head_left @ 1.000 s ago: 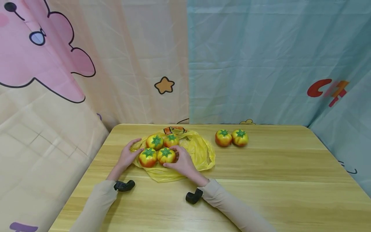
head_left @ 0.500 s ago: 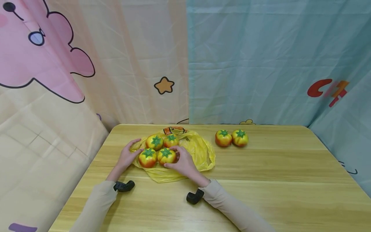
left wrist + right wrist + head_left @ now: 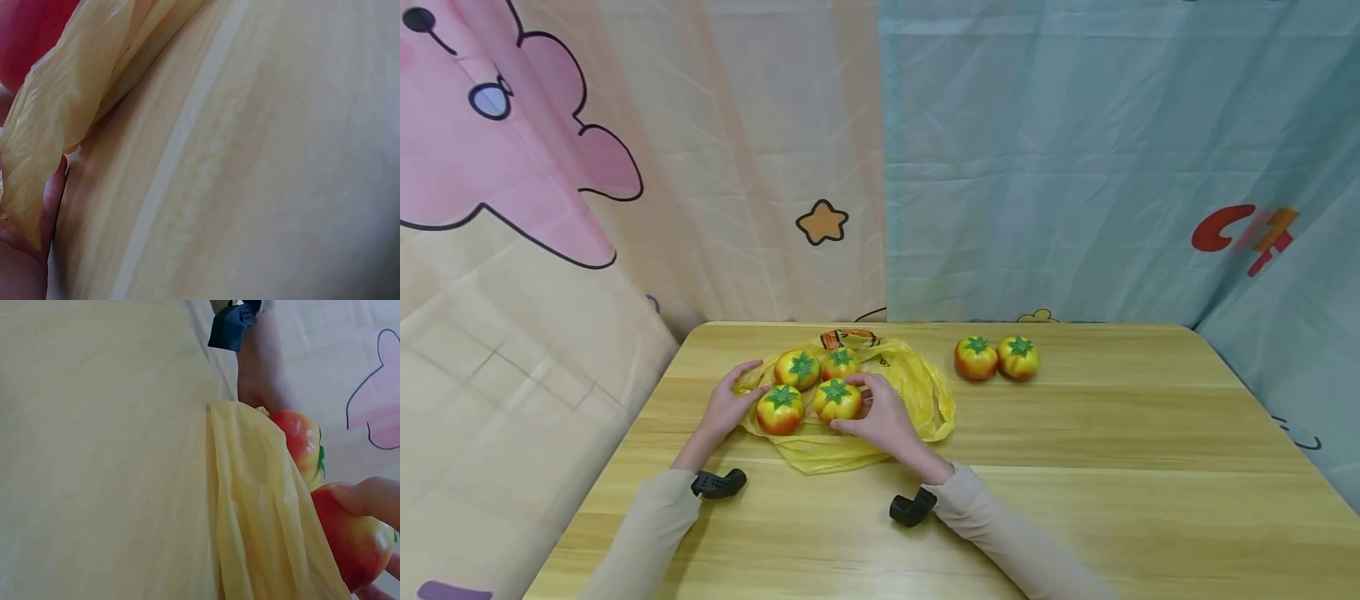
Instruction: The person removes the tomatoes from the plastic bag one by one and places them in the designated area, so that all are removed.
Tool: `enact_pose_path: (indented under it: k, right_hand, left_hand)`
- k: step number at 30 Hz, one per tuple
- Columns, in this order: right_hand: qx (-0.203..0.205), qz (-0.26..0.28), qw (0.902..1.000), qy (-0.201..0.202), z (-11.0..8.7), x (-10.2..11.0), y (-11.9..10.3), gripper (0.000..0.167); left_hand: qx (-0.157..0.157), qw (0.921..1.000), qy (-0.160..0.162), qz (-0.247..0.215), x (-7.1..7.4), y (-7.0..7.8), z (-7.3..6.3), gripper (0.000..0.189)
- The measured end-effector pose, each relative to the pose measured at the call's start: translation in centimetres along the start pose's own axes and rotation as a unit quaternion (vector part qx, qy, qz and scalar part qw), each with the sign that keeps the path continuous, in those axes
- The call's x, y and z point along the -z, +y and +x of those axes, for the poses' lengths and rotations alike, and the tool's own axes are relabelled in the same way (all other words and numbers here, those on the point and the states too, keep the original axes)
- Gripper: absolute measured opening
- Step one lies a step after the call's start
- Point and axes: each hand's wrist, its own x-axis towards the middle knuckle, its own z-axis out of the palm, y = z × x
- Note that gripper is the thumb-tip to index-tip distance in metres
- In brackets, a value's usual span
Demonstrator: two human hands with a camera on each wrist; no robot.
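Observation:
My right hand (image 3: 883, 417) grips a yellow-and-red tomato (image 3: 836, 399) with a green star-shaped top, thumb in front and fingers behind. The right wrist view shows its red underside (image 3: 356, 544) above a fold of the yellow plastic bag (image 3: 256, 506). My left hand (image 3: 727, 406) holds the left edge of this bag (image 3: 917, 392), its thumb close beside the front-left tomato (image 3: 780, 410). In the left wrist view, bag film (image 3: 81, 87) runs over the fingers at lower left. Two more tomatoes, one left (image 3: 797, 368) and one right (image 3: 841, 363), sit behind on the bag.
Two similar tomatoes, one at left (image 3: 976, 358) and one at right (image 3: 1018, 358), stand side by side at the back of the wooden table (image 3: 1112, 467). A printed curtain (image 3: 1037, 167) hangs right behind the table's far edge.
The tomato in my right hand has shifted slightly right and up, apart from the front-left one. My left hand has stayed almost in place.

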Motion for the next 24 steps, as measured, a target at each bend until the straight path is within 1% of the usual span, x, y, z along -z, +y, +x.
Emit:
enact_pose_path:
  k: [6,12,19,24]
  right_hand:
    - [0.014,-0.008,0.9998,0.014,-0.1,0.8,0.0,0.060]
    - [0.024,-0.003,0.9993,0.027,-0.3,1.9,-0.1,0.060]
    - [0.017,-0.013,0.9993,0.031,-0.9,3.3,0.2,0.060]
    - [0.018,-0.018,0.9987,0.043,-1.2,4.4,0.3,0.060]
  left_hand:
    - [0.001,1.0000,0.001,0.002,0.0,0.1,0.0,0.051]
    - [0.002,1.0000,0.000,0.002,0.0,0.0,0.0,0.052]
    - [0.006,1.0000,0.000,0.002,0.0,0.1,0.0,0.052]
    - [0.008,1.0000,-0.001,0.005,0.0,0.0,0.0,0.052]
